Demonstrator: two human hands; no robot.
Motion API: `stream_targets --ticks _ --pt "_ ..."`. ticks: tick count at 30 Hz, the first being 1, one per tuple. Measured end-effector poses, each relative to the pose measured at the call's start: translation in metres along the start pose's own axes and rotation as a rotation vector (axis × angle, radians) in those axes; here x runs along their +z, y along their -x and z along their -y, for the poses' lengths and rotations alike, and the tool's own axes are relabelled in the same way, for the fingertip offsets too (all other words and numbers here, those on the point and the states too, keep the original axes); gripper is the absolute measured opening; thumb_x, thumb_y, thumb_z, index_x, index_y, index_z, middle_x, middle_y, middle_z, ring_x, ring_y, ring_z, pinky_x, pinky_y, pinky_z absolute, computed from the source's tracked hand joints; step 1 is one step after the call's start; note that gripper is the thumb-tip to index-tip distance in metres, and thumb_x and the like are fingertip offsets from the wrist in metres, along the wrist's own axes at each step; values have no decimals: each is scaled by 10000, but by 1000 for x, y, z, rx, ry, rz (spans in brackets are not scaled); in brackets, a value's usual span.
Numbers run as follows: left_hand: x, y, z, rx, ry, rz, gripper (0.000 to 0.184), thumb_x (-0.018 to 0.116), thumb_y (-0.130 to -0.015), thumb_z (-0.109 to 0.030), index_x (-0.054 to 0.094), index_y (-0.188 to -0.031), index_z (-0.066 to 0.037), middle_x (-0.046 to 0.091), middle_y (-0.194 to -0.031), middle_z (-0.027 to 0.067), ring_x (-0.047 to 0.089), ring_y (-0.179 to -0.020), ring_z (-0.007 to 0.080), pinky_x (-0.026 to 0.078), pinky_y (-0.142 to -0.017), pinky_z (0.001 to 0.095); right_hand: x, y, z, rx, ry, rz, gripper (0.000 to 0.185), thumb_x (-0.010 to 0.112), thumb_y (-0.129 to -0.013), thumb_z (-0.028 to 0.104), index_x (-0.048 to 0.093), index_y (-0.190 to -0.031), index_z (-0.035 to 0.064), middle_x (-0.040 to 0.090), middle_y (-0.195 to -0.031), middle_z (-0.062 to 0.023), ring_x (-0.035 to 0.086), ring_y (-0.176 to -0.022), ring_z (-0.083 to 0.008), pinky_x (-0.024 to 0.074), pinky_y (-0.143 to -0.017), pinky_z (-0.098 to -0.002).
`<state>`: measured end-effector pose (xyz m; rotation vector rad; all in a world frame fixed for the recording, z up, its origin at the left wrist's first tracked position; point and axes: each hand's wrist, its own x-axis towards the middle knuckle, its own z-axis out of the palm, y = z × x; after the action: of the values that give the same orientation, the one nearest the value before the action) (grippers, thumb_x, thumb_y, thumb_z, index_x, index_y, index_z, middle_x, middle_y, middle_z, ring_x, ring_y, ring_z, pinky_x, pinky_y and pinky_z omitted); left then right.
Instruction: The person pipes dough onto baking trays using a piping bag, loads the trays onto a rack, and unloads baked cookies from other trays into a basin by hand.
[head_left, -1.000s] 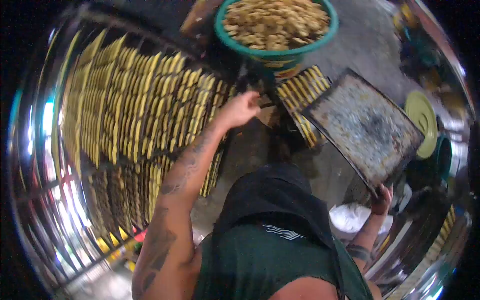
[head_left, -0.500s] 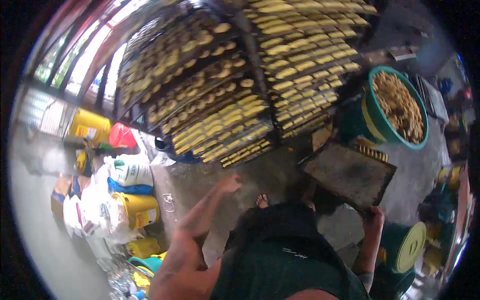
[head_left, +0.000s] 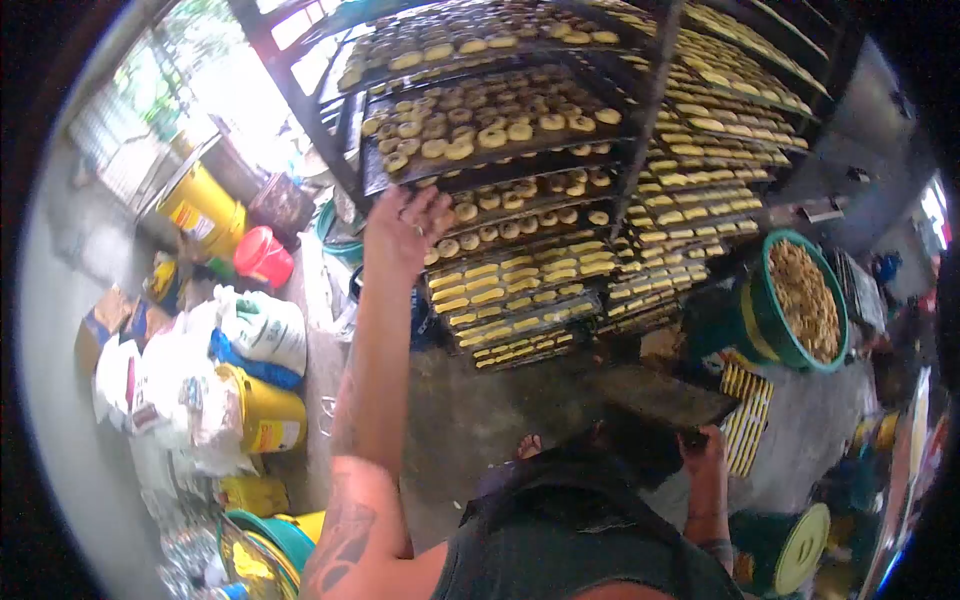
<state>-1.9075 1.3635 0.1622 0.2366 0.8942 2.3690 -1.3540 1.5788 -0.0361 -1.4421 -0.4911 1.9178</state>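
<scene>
My left hand point(head_left: 410, 225) is raised at the front left corner of a dark baking tray of round dough pieces point(head_left: 490, 137) on a tall rack point(head_left: 650, 110). Its fingers are spread; whether they touch the tray rim I cannot tell. Down by my right side, my right hand point(head_left: 703, 450) grips the edge of a dark flat baking tray point(head_left: 655, 392), tilted in front of my legs. Just beyond that hand, a tray of yellow dough strips point(head_left: 745, 415) lies low near the floor.
A green tub point(head_left: 755, 310) heaped with brown baked pieces point(head_left: 805, 300) stands right of the rack. Yellow buckets point(head_left: 275, 408), white sacks point(head_left: 262, 335) and a red pail point(head_left: 263, 257) line the left wall. A lidded green bin point(head_left: 800, 550) is at lower right.
My left hand has risen from low in front of me to the rack, its fingers spreading. The view has turned, and the tray in my right hand now sits lower and closer to my legs.
</scene>
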Motion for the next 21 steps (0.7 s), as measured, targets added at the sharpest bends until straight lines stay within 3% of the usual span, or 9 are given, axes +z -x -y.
stream_targets --ticks 3,4,5,9,11,14,17,18,21 --pt "5 -37 -16 -188 393 -148 556 516 -848 -163 300 -1312 54 398 -1312 267 496 -1121 456 357 -1029 586 -38 33 -14 -110 -99 14 249 538 -728 142 544 -958 46 607 -939 -131 610 -867 -310 548 -694 -476" --pt "-2 -51 -8 -11 344 10 592 506 -801 -128 296 -1315 78 408 -1301 289 470 -1151 473 370 -1017 601 -52 46 -15 -169 -156 25 241 539 -732 146 543 -951 47 609 -919 -131 614 -846 -312 548 -675 -478" --pt "-28 -78 -8 69 190 22 621 532 -764 -112 317 -1309 94 420 -1287 307 451 -1177 475 391 -1000 606 -65 57 -14 -153 -162 -6 210 547 -742 158 541 -922 51 608 -891 -128 619 -799 -309 544 -644 -472" --pt "-52 -90 9 -164 93 21 563 540 -768 -90 384 -1275 100 479 -1254 280 457 -1184 453 398 -1008 570 -103 141 -13 -353 -258 -39 143 580 -773 193 545 -824 64 606 -837 -97 615 -699 -284 542 -612 -446" --pt "-42 -63 62 -227 -128 42 549 541 -774 -94 392 -1265 100 486 -1245 276 464 -1174 446 403 -1001 559 -118 172 -10 -356 -365 -191 73 557 -777 124 549 -827 71 575 -823 -79 605 -748 -249 554 -673 -451" --pt "-12 10 156 -372 -443 127 528 542 -782 -101 404 -1249 101 496 -1232 269 474 -1158 436 411 -990 542 -148 235 -14 -448 -531 -351 160 525 -750 43 543 -907 64 559 -761 -77 587 -667 -230 560 -580 -442" --pt "-1 89 215 -508 -624 229 507 543 -790 -108 416 -1234 102 506 -1219 262 485 -1143 425 418 -980 525 -213 273 -43 -667 -634 -296 198 545 -747 68 533 -943 49 541 -815 -63 600 -712 -242 566 -632 -470" --pt "-5 88 237 -558 -679 229 500 543 -793 -110 421 -1229 102 509 -1215 260 488 -1137 422 421 -976 520 -194 261 -34 -714 -633 -364 224 533 -736 50 530 -960 49 552 -817 -63 602 -687 -240 564 -647 -458" --pt "13 156 262 -583 -769 346 481 544 -801 -117 433 -1214 103 519 -1202 253 499 -1122 411 428 -965 503 -259 305 -62 -814 -755 -515 236 528 -732 70 542 -966 41 569 -811 -70 600 -672 -242 551 -649 -456"
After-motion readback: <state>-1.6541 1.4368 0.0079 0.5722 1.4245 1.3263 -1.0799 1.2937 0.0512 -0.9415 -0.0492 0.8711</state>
